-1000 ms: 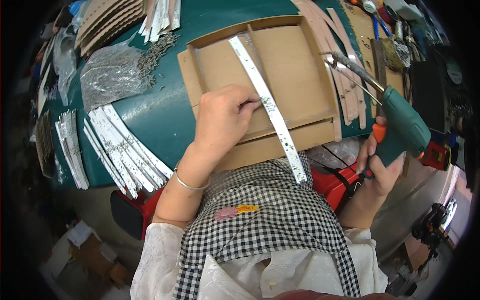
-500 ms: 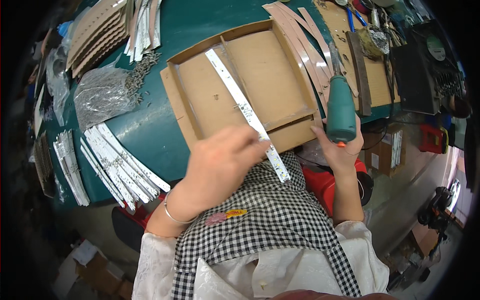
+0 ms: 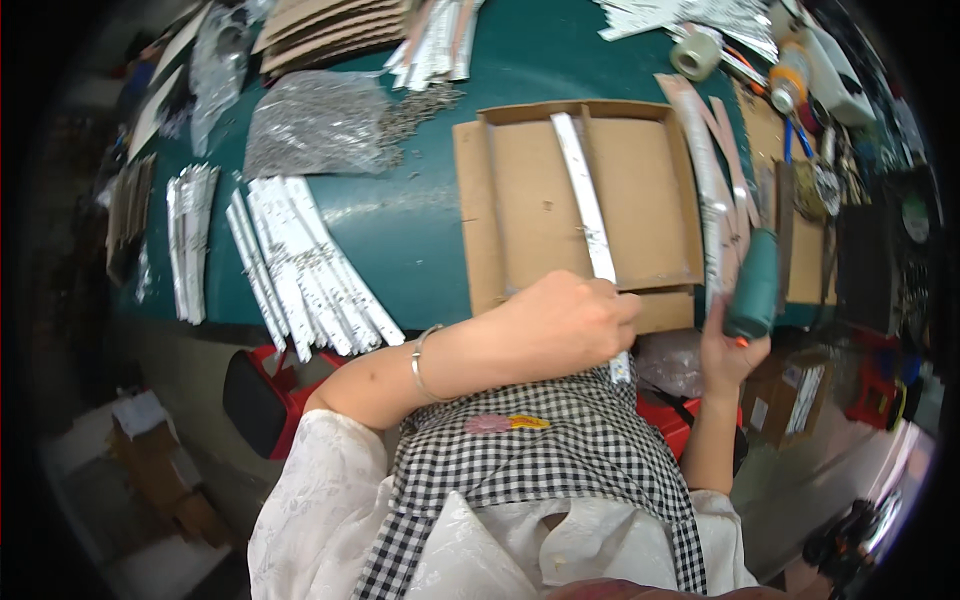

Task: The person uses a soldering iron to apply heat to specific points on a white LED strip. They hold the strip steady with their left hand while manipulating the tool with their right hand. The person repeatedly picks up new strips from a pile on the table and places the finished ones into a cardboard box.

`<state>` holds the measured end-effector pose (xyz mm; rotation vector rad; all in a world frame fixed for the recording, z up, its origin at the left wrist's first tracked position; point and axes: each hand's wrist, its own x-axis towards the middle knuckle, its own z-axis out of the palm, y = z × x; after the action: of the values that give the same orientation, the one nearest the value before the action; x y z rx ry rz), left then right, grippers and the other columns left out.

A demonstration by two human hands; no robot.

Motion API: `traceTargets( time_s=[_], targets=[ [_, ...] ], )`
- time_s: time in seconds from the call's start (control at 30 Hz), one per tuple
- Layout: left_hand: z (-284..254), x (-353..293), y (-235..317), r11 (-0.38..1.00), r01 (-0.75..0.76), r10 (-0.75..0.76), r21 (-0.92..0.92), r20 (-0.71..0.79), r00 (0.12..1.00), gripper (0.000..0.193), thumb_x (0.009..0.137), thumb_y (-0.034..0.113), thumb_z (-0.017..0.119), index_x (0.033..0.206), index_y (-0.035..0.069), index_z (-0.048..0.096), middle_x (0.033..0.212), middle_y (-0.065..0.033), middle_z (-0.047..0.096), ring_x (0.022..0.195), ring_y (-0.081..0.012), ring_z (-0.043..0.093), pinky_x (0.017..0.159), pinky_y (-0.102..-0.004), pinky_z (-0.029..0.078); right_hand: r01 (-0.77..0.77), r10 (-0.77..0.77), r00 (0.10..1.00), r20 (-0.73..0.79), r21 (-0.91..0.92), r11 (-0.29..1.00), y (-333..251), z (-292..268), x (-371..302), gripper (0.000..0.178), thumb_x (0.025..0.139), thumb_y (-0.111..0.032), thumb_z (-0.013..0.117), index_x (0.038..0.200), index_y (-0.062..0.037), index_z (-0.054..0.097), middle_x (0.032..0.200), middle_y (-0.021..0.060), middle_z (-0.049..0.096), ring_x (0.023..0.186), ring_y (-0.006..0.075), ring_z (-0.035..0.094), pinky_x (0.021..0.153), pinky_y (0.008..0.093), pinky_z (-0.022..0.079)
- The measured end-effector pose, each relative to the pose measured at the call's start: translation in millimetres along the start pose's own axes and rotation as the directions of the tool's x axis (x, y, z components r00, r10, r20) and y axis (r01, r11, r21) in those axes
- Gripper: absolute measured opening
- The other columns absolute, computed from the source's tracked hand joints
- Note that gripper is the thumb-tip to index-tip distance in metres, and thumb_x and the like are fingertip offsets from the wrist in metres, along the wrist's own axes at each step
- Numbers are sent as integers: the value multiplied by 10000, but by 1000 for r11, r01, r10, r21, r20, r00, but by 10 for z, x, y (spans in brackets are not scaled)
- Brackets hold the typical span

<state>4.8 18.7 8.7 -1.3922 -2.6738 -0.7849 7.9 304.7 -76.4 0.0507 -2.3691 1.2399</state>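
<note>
A long white LED strip (image 3: 588,215) lies over the shallow cardboard box (image 3: 477,235), its near end reaching past the box's front edge to my checked apron. My left hand (image 3: 570,320) is over the strip near that end, with fingers bent and pressed together. They cover part of the strip, and what they pinch, if anything, is hidden. To the right of the box, my right hand (image 3: 730,352) grips a green-handled soldering iron (image 3: 755,285) by its lower end. The iron's working end is not clearly visible.
White strips (image 3: 310,265) lie fanned on the green table at left, beside another bundle (image 3: 190,240). Behind them, a clear plastic bag (image 3: 315,122) spills small metal parts (image 3: 418,120). Pinkish strips (image 3: 715,170) and a tape roll (image 3: 696,55) are at right.
My view has shifted, so the box now appears farther right and more square-on. The left hand has moved closer over the strip. My right hand still holds the soldering iron, now tilted rightward.
</note>
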Motion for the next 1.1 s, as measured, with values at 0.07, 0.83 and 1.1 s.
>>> traceTargets(
  time_s=[0.07,0.83,1.1],
  targets=[
    [-103,-9,53,999,-2,5,35,-59,998,102,747,155,644,728,62,605,797,-29,507,709,-174,590,553,-327,523,-149,152,986,-72,46,988,-47,-27,-62,269,865,69,726,1119,60,637,1024,55,688,944,117,638,877,277,500],
    [-1142,-1794,130,639,530,-721,558,195,665,165,765,94,624,868,99,753,791,-46,588,803,-219,629,652,-363,518,-417,218,891,399,527,741,-1067,496,-322,709,765,173,621,1417,33,379,1011,84,522,833,127,540,781,267,497],
    [-1160,-1413,215,679,689,-720,253,46,692,279,693,29,777,965,53,717,833,-92,626,821,-295,624,683,-398,516,-355,180,915,361,511,783,-984,546,-529,388,859,120,640,1198,8,489,994,50,550,828,99,557,731,235,472]
  ],
)
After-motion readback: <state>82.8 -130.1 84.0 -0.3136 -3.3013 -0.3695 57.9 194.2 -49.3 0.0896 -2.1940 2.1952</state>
